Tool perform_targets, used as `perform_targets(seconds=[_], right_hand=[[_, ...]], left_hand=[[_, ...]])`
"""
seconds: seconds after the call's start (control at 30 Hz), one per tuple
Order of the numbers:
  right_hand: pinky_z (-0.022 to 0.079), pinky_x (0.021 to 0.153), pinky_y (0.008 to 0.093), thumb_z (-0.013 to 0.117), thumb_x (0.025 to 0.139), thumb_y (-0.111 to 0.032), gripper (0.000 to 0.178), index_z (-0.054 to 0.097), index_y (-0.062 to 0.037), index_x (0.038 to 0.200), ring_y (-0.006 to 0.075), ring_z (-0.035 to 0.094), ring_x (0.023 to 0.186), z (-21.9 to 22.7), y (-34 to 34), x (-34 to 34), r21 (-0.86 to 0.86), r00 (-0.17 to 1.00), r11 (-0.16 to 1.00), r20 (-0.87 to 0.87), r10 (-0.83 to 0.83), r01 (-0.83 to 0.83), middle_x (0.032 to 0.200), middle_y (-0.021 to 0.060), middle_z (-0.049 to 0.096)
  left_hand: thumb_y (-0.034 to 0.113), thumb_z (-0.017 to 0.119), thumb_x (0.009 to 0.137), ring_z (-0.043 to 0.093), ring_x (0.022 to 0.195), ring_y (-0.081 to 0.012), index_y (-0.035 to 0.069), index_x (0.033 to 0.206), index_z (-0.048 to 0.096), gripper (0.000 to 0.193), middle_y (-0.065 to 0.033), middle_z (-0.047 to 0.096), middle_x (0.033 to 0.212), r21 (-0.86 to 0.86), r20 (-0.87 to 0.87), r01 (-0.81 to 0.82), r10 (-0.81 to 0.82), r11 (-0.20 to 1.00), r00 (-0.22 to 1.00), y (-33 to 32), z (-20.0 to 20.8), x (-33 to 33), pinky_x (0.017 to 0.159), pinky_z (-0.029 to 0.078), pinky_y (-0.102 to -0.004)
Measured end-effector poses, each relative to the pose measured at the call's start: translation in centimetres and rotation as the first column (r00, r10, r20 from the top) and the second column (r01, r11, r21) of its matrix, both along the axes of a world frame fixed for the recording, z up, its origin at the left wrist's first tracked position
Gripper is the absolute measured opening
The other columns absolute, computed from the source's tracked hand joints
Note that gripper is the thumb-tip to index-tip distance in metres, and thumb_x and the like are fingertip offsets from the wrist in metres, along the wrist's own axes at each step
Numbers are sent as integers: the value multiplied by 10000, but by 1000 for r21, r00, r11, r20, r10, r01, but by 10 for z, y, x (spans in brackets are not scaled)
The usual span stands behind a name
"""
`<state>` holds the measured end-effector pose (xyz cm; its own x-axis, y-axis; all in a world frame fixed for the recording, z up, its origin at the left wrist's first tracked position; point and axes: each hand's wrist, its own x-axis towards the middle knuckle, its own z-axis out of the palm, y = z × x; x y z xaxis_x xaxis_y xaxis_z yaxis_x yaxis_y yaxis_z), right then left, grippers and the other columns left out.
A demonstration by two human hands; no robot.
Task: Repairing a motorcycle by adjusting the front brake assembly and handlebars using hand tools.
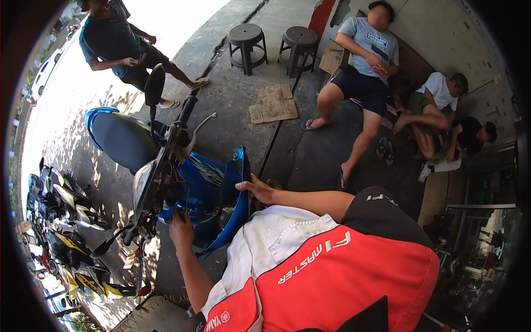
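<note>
A blue motorcycle stands in front of me with its dark seat (pixel 126 143) on the far side and its handlebar (pixel 178 123) turned across. The blue front fairing (pixel 237 213) is pulled apart from the bike's front and leans near my chest. My right hand (pixel 259 189) grips the fairing's upper rim, thumb along the edge. My left hand (pixel 181 228) reaches in between the fairing and the handlebar, by dark wiring and the headlight (pixel 142 182). Its fingers are bunched together; what they hold is too small to make out. A brake lever (pixel 200 128) sticks out above the fairing.
Two dark stools (pixel 246 41) and flattened cardboard (pixel 274 104) are on the concrete. A person walks past (pixel 119 47) at far left; another reclines on a bench (pixel 369 50), with two people seated farther right. Several parked motorcycles (pixel 72 221) line the left. Sandals (pixel 385 150) lie on the floor.
</note>
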<state>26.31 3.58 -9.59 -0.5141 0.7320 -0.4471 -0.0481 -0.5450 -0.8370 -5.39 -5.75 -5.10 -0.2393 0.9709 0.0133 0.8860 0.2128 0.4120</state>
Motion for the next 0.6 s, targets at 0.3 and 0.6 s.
perform_targets(seconds=[0.3, 0.6], right_hand=[[536, 809, 309, 693, 855, -433, 561, 528, -78, 1255, 145, 596, 942, 52, -85, 4, -191, 945, 930, -29, -325, 314, 1062, 52, 591], [447, 970, 315, 713, 838, -381, 681, 473, -88, 1404, 153, 522, 1093, 54, -201, 31, 46, 789, 788, -44, -613, 614, 1181, 45, 527]], left_hand=[[376, 701, 924, 688, 1029, -423, -4, 1342, 579, 578, -251, 708, 1133, -304, 152, 276, -239, 912, 959, -47, 62, -21, 861, 540, -482], [270, 717, 906, 665, 1012, -470, -36, 1278, 623, 491, -281, 700, 1084, -266, 318, 754, -683, 601, 657, -75, 42, -20, 868, 531, -484]])
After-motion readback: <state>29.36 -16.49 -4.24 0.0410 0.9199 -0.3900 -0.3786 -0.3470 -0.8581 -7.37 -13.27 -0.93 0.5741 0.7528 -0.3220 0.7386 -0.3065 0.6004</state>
